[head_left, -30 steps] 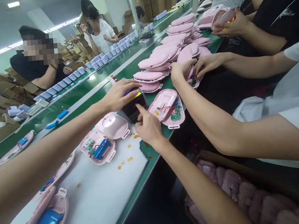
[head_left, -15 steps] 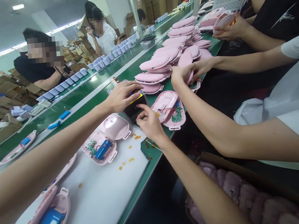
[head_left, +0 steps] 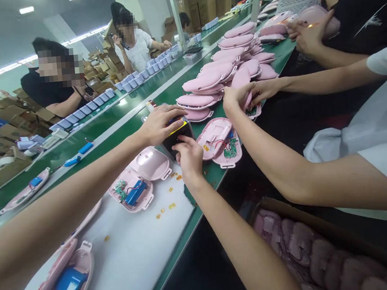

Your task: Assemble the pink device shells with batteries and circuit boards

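My left hand [head_left: 159, 123] lies over the top of a black box-shaped tape dispenser [head_left: 171, 148], its fingers stretched across the upper edge beside a bright yellow strip. Close against the dispenser's front face is my right hand [head_left: 191, 156], palm side partly hidden, with bent fingers drawn together. Whether a piece of tape is between those fingertips is too small to see. Just left of the dispenser, an opened pink case [head_left: 130, 198] shows a blue battery [head_left: 136, 193] and a green circuit board. Another opened pink case [head_left: 226, 153] lies right of my right hand.
Small amber tape pieces [head_left: 171, 205] dot the white mat [head_left: 148, 243]. Pink cases [head_left: 204, 81] are piled beyond. A co-worker's hands [head_left: 240, 98] hold a pink part at right. A box of pink shells [head_left: 311, 247] stands below the table edge. More opened cases [head_left: 70, 282] lie at left.
My right forearm has swung slightly left, and my right fingers have curled more at the dispenser's front. My left hand stays on top. A farther co-worker has turned a pink case.
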A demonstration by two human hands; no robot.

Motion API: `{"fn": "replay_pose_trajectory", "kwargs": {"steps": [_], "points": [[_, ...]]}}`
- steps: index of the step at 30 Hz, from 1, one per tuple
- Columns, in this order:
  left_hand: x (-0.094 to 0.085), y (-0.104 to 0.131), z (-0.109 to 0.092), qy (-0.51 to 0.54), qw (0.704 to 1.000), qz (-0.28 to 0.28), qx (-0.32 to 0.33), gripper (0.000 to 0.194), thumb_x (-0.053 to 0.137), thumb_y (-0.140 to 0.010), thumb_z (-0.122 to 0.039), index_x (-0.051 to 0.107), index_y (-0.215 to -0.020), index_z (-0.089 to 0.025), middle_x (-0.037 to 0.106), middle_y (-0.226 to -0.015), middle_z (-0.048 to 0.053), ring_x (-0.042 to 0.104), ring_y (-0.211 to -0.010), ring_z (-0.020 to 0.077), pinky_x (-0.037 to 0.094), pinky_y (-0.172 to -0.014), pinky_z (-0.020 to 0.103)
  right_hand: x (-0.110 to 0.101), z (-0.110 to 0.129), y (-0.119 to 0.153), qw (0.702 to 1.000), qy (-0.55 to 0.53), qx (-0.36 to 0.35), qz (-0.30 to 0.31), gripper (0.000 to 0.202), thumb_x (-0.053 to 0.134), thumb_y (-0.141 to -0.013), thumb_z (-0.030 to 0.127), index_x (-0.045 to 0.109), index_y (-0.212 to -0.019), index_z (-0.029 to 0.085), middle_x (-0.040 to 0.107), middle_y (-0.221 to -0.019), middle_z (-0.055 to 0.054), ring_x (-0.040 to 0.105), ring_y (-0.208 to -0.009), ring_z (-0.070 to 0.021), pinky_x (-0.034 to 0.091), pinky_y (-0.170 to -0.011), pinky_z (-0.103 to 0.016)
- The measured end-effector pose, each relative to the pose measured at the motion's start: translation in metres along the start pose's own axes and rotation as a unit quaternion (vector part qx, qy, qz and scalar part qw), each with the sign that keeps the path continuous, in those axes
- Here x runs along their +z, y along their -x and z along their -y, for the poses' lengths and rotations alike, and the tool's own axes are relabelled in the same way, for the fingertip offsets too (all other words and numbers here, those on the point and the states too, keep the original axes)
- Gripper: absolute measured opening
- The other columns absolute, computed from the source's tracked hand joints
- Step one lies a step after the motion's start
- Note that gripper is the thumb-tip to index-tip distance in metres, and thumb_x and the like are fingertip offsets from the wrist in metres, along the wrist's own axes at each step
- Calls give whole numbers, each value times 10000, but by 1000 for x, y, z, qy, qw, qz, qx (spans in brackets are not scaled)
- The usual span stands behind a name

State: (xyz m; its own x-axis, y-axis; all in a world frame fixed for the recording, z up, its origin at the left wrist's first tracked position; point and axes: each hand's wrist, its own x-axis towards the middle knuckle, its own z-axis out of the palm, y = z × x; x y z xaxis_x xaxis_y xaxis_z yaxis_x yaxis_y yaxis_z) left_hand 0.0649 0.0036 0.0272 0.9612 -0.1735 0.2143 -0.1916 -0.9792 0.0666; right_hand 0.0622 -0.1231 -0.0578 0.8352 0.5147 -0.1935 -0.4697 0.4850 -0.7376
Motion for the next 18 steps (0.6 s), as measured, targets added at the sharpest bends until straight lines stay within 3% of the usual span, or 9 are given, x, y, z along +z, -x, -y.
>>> {"fn": "replay_pose_trajectory", "kwargs": {"steps": [3,5,6,8,9,11,14,16,18], "points": [[0,1,1,0,1000,-8,3,563,310,-1003,-529,623,-1288,-159,605,-1359,137,537,-1262,296,374,-1105,459,6,4,2,996,-59,64,-32,257,517,-697,116,620,-931,140,618,-658,31,394,-427,-59,287,-415,-196],[0,2,2,1,1000,-9,7,550,315,-1008,-516,623,-1292,-158,603,-1365,137,540,-1262,295,374,-1104,458,1,7,2,997,-28,66,-38,228,496,-738,135,616,-932,138,625,-703,13,409,-436,-63,295,-405,-196],[1,3,3,3,1000,-10,8,542,319,-1011,-510,623,-1292,-160,601,-1370,135,541,-1263,294,373,-1105,458,-4,10,0,998,16,30,-45,240,484,-755,140,621,-952,138,633,-742,2,439,-462,-71,337,-421,-196],[1,3,4,9,1000,-12,10,537,320,-1015,-508,624,-1294,-166,600,-1377,129,542,-1266,290,373,-1107,456,-16,16,-5,978,162,-116,-54,354,458,-763,112,642,-1062,148,655,-893,-39,555,-612,-107,469,-545,-214],[2,3,5,13,1000,-14,11,542,315,-1015,-516,623,-1297,-171,602,-1376,125,542,-1268,288,374,-1108,455,-22,20,-8,944,256,-203,-44,450,447,-758,86,644,-1155,163,651,-998,-62,604,-734,-136,517,-643,-238],[3,2,7,19,1000,-20,8,558,308,-1011,-539,620,-1300,-179,615,-1362,114,542,-1269,284,379,-1109,452,-31,29,-13,836,444,-322,5,622,429,-751,38,602,-1325,202,598,-1180,-104,627,-959,-204,543,-804,-302],[5,2,10,24,999,-27,3,558,326,-1001,-556,625,-1292,-185,633,-1338,105,545,-1271,283,382,-1109,452,-34,44,-18,694,625,-352,66,669,412,-798,19,544,-1420,225,539,-1259,-141,627,-1015,-271,549,-813,-374],[6,1,10,25,999,-28,6,544,335,-1001,-538,632,-1283,-180,633,-1339,111,541,-1281,284,378,-1111,452,-32,52,-19,643,677,-349,77,650,412,-826,20,529,-1432,223,546,-1240,-149,633,-992,-285,551,-790,-391],[6,1,10,26,999,-27,11,541,331,-1002,-522,636,-1278,-172,629,-1343,120,541,-1284,285,380,-1109,451,-30,60,-20,619,700,-346,86,644,430,-826,16,532,-1428,221,571,-1197,-146,633,-993,-295,549,-796,-400]]}}
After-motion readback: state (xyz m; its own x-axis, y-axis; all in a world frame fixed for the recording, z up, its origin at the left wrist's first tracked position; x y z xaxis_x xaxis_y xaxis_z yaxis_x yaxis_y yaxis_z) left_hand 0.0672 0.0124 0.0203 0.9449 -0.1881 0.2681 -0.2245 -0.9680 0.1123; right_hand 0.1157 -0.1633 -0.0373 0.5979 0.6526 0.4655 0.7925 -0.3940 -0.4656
